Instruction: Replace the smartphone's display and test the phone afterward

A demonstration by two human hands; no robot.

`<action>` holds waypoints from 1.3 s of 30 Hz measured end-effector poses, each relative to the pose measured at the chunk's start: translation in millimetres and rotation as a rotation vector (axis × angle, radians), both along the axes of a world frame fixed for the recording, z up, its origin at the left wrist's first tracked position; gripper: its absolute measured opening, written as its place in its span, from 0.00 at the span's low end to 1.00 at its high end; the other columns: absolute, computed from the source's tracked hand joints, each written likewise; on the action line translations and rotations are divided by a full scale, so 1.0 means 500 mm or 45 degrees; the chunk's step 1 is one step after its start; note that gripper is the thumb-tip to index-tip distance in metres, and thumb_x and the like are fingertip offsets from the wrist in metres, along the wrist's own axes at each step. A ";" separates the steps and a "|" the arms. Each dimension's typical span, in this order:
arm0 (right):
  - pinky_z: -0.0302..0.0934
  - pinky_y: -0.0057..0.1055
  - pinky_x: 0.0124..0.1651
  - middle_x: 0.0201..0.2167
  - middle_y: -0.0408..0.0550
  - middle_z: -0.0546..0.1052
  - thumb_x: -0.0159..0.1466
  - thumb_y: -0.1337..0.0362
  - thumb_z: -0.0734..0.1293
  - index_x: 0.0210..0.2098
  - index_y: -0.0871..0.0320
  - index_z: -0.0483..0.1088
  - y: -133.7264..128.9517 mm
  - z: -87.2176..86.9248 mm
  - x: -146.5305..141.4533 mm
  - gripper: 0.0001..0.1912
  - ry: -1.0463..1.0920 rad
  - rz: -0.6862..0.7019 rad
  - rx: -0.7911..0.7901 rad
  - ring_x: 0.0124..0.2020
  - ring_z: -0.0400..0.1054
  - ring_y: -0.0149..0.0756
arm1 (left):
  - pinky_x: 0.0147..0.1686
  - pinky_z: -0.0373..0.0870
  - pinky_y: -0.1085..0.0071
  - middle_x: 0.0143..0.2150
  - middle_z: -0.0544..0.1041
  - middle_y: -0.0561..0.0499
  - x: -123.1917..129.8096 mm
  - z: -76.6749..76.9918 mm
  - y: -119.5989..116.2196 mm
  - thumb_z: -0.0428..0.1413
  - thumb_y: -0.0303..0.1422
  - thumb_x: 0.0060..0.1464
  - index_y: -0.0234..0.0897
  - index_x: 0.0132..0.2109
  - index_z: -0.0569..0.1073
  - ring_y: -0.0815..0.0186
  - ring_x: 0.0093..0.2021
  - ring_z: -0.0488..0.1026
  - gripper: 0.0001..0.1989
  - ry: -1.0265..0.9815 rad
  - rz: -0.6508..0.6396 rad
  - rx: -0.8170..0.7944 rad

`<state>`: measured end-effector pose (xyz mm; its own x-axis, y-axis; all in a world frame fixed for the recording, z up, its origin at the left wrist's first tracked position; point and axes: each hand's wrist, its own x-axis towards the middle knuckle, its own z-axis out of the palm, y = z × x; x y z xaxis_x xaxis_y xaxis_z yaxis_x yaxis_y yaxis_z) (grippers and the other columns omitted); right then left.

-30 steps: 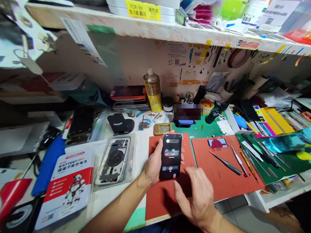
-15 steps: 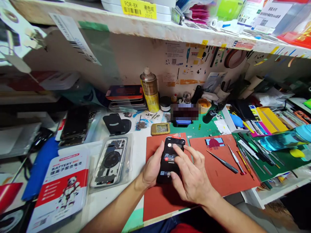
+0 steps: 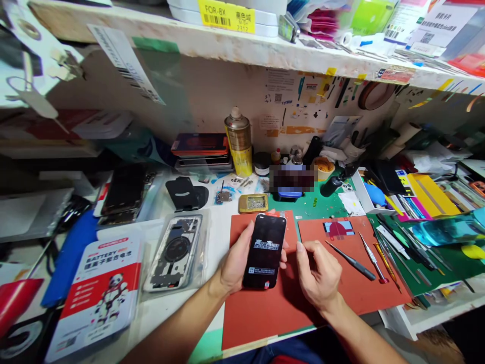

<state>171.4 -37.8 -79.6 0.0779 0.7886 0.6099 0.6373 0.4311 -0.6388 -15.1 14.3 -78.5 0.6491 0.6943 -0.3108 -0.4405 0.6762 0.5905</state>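
Observation:
A smartphone (image 3: 264, 253) is tilted up over the reddish-brown mat (image 3: 242, 323), its dark screen lit with white lettering. My left hand (image 3: 235, 260) grips it from the left side, and fingertips show round its right edge. To the right of the phone, my right hand (image 3: 320, 275) is off the screen. Its fingers are curled into a loose fist with the thumb raised, and nothing shows in it. A dark-handled pointed tool (image 3: 352, 260) lies on the mat just beyond this hand.
Left of the mat lies a bagged phone part (image 3: 174, 250) beside a battery box (image 3: 96, 298). Tweezers and other tools (image 3: 407, 242) cover the right side. A spray can (image 3: 238, 144) and a small metal tin (image 3: 253, 203) stand behind. A shelf (image 3: 242, 55) overhangs the bench.
My right hand has lifted from the phone's screen, moved right and curled its fingers. The screen's slider and buttons have gone, leaving lettering. My left hand still holds the phone.

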 end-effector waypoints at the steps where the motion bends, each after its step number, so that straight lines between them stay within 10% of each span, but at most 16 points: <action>1: 0.63 0.28 0.28 0.27 0.44 0.78 0.73 0.73 0.65 0.39 0.56 0.71 0.005 -0.006 -0.003 0.07 0.029 -0.014 -0.021 0.23 0.70 0.30 | 0.40 0.79 0.67 0.42 0.84 0.35 -0.001 -0.001 0.001 0.46 0.64 0.66 0.27 0.50 0.82 0.56 0.38 0.83 0.41 -0.007 0.001 0.000; 10: 0.67 0.27 0.30 0.28 0.41 0.78 0.74 0.73 0.63 0.42 0.55 0.70 0.005 -0.029 -0.014 0.08 0.188 0.180 -0.204 0.24 0.72 0.29 | 0.45 0.78 0.63 0.40 0.84 0.34 -0.004 -0.014 0.010 0.45 0.63 0.67 0.25 0.49 0.81 0.53 0.40 0.83 0.41 -0.020 0.022 -0.049; 15: 0.74 0.48 0.52 0.51 0.57 0.77 0.70 0.71 0.64 0.61 0.56 0.67 0.014 -0.032 -0.006 0.20 0.140 0.089 -0.042 0.52 0.75 0.48 | 0.39 0.81 0.58 0.44 0.84 0.36 -0.006 -0.011 0.019 0.46 0.65 0.65 0.33 0.60 0.75 0.51 0.38 0.84 0.40 0.008 -0.062 -0.002; 22: 0.54 0.66 0.74 0.76 0.65 0.57 0.68 0.73 0.63 0.79 0.63 0.41 0.005 0.032 0.059 0.45 -0.442 0.660 -0.258 0.79 0.44 0.60 | 0.33 0.79 0.62 0.35 0.83 0.36 -0.019 -0.026 0.018 0.36 0.74 0.58 0.30 0.51 0.78 0.54 0.32 0.82 0.52 0.229 -0.595 0.074; 28: 0.63 0.55 0.71 0.68 0.65 0.68 0.71 0.71 0.64 0.77 0.65 0.47 0.008 0.101 0.103 0.39 -0.841 1.086 -0.470 0.70 0.60 0.55 | 0.41 0.80 0.56 0.29 0.81 0.37 -0.012 -0.011 0.005 0.29 0.77 0.53 0.31 0.36 0.81 0.49 0.37 0.83 0.57 0.407 -1.003 0.056; 36: 0.69 0.53 0.63 0.62 0.63 0.71 0.70 0.63 0.69 0.75 0.61 0.50 0.016 0.076 0.120 0.39 -0.733 1.068 -0.599 0.61 0.65 0.53 | 0.61 0.72 0.59 0.62 0.78 0.45 -0.089 0.059 -0.058 0.57 0.58 0.65 0.45 0.62 0.75 0.53 0.61 0.75 0.29 0.961 -0.384 0.682; 39: 0.70 0.53 0.61 0.62 0.62 0.71 0.71 0.63 0.68 0.74 0.58 0.50 0.021 0.065 0.127 0.38 -0.708 1.062 -0.627 0.59 0.65 0.53 | 0.64 0.72 0.56 0.71 0.68 0.47 -0.111 0.035 -0.132 0.68 0.44 0.59 0.54 0.73 0.62 0.52 0.66 0.71 0.39 1.297 -0.212 0.994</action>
